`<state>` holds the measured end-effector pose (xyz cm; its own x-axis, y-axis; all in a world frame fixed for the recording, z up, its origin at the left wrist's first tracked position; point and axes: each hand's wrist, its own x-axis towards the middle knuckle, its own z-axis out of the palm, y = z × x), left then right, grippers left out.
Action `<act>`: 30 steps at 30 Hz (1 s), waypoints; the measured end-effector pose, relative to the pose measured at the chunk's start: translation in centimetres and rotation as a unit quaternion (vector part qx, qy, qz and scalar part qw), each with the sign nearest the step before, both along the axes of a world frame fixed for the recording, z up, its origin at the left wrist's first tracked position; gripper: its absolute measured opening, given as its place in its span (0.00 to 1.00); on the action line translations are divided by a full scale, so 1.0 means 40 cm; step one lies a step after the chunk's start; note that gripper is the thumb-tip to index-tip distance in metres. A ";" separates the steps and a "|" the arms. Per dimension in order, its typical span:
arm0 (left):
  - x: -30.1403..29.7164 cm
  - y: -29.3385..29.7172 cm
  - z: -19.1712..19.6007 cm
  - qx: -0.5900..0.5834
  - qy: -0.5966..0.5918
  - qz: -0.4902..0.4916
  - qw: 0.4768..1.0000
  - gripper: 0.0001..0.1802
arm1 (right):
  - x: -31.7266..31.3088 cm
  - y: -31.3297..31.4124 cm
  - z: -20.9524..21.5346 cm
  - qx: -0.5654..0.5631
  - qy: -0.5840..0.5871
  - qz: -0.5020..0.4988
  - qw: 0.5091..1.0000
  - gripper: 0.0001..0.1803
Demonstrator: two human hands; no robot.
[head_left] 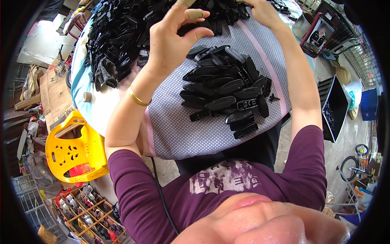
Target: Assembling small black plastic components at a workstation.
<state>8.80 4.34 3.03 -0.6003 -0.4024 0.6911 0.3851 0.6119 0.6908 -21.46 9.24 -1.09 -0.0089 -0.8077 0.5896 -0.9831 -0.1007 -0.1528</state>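
Note:
My left hand [172, 40] is raised over the table, its fingers curled and two fingertips wrapped in beige tape; a gold bangle [138, 97] sits on that wrist. It hovers at the edge of a big far heap of black plastic clips [126, 32]. My right hand [264, 12] reaches into the same heap at the top edge, where its fingers are cut off. A smaller pile of black clips [227, 91] lies nearer me on the dotted grey cloth [183, 130], between my two forearms. Whether either hand holds a clip is hidden.
A small roll of tape [87, 96] lies on the table's left rim. A yellow plastic chair [73, 150] stands left of the table, with a shoe rack [87, 211] below it. At right are a red-cased phone [319, 36], a black crate [335, 107] and a small bicycle [353, 162].

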 end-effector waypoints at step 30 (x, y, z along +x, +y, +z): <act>-0.091 -0.141 -0.112 -0.478 -0.307 0.190 0.801 0.20 | 0.183 -0.030 0.050 0.049 -0.513 0.103 0.851 0.07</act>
<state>5.16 -1.31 -1.45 -0.9049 -0.0995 0.4137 -0.1867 0.9665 -0.1760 -14.14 8.05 0.91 -0.3303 -0.8991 0.2872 -0.2906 -0.1926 -0.9372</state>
